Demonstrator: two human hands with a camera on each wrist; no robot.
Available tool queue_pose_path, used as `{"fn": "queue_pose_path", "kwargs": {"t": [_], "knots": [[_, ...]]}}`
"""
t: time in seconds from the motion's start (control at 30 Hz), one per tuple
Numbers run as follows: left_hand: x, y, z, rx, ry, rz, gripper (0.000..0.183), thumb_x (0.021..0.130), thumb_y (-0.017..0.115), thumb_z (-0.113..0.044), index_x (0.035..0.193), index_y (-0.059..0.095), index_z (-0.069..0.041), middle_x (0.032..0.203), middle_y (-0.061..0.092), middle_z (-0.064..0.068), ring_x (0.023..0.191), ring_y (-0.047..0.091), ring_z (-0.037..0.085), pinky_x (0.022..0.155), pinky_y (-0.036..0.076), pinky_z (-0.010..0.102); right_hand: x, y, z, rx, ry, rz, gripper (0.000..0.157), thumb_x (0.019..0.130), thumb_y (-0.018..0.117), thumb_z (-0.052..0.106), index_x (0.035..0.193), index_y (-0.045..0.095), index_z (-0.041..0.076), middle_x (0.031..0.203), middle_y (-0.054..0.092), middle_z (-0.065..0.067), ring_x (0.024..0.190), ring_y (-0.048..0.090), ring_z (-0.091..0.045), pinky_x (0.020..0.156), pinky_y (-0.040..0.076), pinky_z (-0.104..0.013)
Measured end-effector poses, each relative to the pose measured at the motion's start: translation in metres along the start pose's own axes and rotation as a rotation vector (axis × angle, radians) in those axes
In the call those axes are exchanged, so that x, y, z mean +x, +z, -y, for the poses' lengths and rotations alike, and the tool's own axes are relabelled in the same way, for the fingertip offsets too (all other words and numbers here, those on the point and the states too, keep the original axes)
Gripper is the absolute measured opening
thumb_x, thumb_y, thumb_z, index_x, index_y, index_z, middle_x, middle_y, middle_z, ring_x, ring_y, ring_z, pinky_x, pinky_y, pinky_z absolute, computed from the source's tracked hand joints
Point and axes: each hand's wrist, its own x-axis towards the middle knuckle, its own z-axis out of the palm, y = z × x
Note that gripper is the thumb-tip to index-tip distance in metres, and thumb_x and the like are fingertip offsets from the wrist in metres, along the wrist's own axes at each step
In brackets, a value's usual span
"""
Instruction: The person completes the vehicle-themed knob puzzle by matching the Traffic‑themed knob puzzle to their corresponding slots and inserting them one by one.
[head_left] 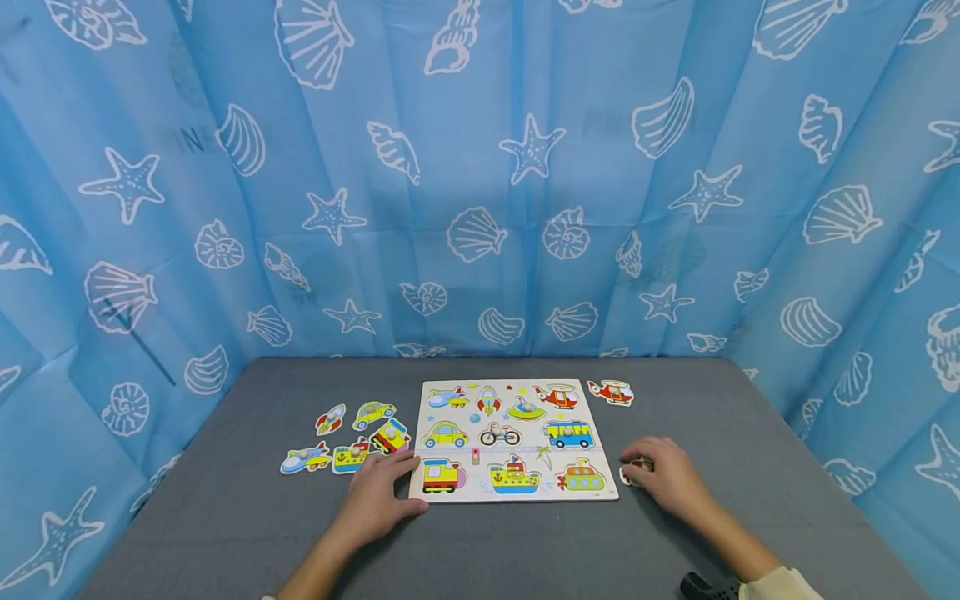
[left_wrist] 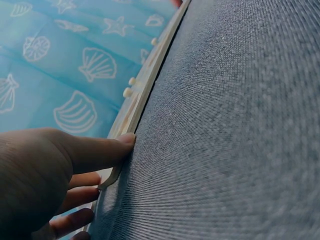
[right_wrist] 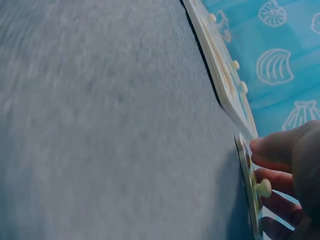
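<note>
From out here at the controls, I have my left hand (head_left: 378,490) at the near left corner of the puzzle board (head_left: 474,493). Its grip is spread wide, the thumb touching the near edge and the fingers lying along the left side. The board lies flat on the grey table (head_left: 540,550), between my two hands.

My right hand (head_left: 670,475) is just past the board's right edge, on a knobbed piece (right_wrist: 251,185). That grip is mostly drawn in: thumb and fingers bend around the piece, and I see its pale knob (right_wrist: 264,188) standing unpinched in the right wrist view. The piece is near the board's near right corner, apart from it. My fingers cover most of its print, so I cannot tell the picture, nor whether it is clear of the cloth.

On the board I count knobs on a few set pieces, among them the green saucer (head_left: 527,408) and the blue bus (head_left: 568,433).

To the left of the board I have five loose pieces: the rocket (head_left: 330,420), the green car (head_left: 373,414), the train (head_left: 391,436), the airplane (head_left: 305,457) and the ship (head_left: 350,456). The red helicopter (head_left: 611,392) lies just beside the board's far right corner. Behind the table hangs a blue curtain (head_left: 480,183) printed with white shells and starfish.
</note>
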Motion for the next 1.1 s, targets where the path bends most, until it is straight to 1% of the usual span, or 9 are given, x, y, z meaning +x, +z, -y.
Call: {"fn": "queue_pose_path", "kwargs": {"t": [0.1, 0.2, 0.33, 0.43, 0.57, 0.67, 0.8, 1.1], "knots": [[0.000, 0.000, 0.000, 0.000, -0.002, -0.001, 0.066, 0.069, 0.087, -0.038, 0.126, 0.067, -0.012, 0.134, 0.058, 0.005, 0.115, 0.047, 0.030, 0.092, 0.040, 0.055, -0.002, -0.002, -0.005, 0.000, -0.015, -0.004, 0.013, 0.076, 0.080, 0.006, 0.085, 0.073, 0.011, 0.092, 0.068, -0.002, 0.087, 0.058, -0.027, 0.076, 0.044, -0.046], [0.000, 0.000, 0.000, 0.000, -0.006, -0.002, 0.066, 0.069, 0.087, -0.038, 0.126, 0.067, -0.012, 0.134, 0.058, 0.005, 0.115, 0.047, 0.030, 0.093, 0.040, 0.055, -0.004, -0.005, -0.008, -0.005, 0.009, 0.019, 0.014, 0.076, 0.080, 0.008, 0.087, 0.073, 0.012, 0.094, 0.068, -0.003, 0.089, 0.057, -0.027, 0.077, 0.044, -0.046], [-0.001, 0.000, 0.000, 0.002, -0.008, -0.002, 0.065, 0.069, 0.087, -0.037, 0.126, 0.067, -0.012, 0.134, 0.058, 0.005, 0.115, 0.047, 0.030, 0.093, 0.040, 0.055, -0.006, -0.007, -0.012, -0.016, 0.011, 0.026, 0.016, 0.076, 0.080, 0.008, 0.090, 0.073, 0.012, 0.098, 0.068, -0.005, 0.092, 0.057, -0.029, 0.080, 0.044, -0.049], [-0.001, 0.000, 0.001, 0.004, -0.007, 0.000, 0.065, 0.069, 0.087, -0.038, 0.126, 0.066, -0.012, 0.134, 0.058, 0.005, 0.116, 0.047, 0.030, 0.093, 0.040, 0.055, -0.008, -0.008, -0.016, -0.018, -0.029, 0.000, 0.017, 0.075, 0.082, 0.008, 0.088, 0.073, 0.013, 0.099, 0.068, -0.005, 0.093, 0.058, -0.030, 0.081, 0.044, -0.050], [0.000, 0.000, 0.001, 0.007, -0.006, 0.001, 0.066, 0.069, 0.087, -0.038, 0.126, 0.066, -0.013, 0.134, 0.058, 0.005, 0.116, 0.047, 0.030, 0.093, 0.040, 0.055, -0.010, -0.009, -0.020, -0.014, -0.048, -0.001, 0.017, 0.075, 0.082, 0.007, 0.088, 0.073, 0.014, 0.099, 0.068, -0.005, 0.094, 0.059, -0.030, 0.083, 0.044, -0.051], [0.000, 0.001, 0.001, 0.003, -0.003, 0.003, 0.066, 0.070, 0.087, -0.039, 0.126, 0.066, -0.013, 0.134, 0.057, 0.005, 0.116, 0.047, 0.030, 0.093, 0.040, 0.055, -0.010, -0.010, -0.022, -0.019, -0.017, 0.020, 0.016, 0.076, 0.080, 0.008, 0.089, 0.073, 0.014, 0.099, 0.068, -0.005, 0.093, 0.058, -0.030, 0.081, 0.044, -0.051], [0.000, 0.002, 0.001, -0.001, 0.001, -0.001, 0.065, 0.070, 0.086, -0.039, 0.126, 0.066, -0.013, 0.134, 0.058, 0.004, 0.117, 0.047, 0.030, 0.094, 0.039, 0.055, -0.010, -0.012, -0.023, -0.026, 0.036, 0.026, 0.014, 0.077, 0.079, 0.007, 0.088, 0.072, 0.012, 0.100, 0.068, -0.007, 0.092, 0.057, -0.029, 0.081, 0.044, -0.051], [-0.001, 0.001, 0.000, 0.004, 0.000, 0.001, 0.065, 0.070, 0.087, -0.038, 0.127, 0.066, -0.012, 0.134, 0.058, 0.005, 0.117, 0.047, 0.030, 0.094, 0.039, 0.055, -0.007, -0.014, -0.023, -0.045, 0.060, 0.034, 0.012, 0.078, 0.079, 0.009, 0.086, 0.071, 0.013, 0.097, 0.067, -0.006, 0.089, 0.056, -0.028, 0.079, 0.043, -0.051]]}}
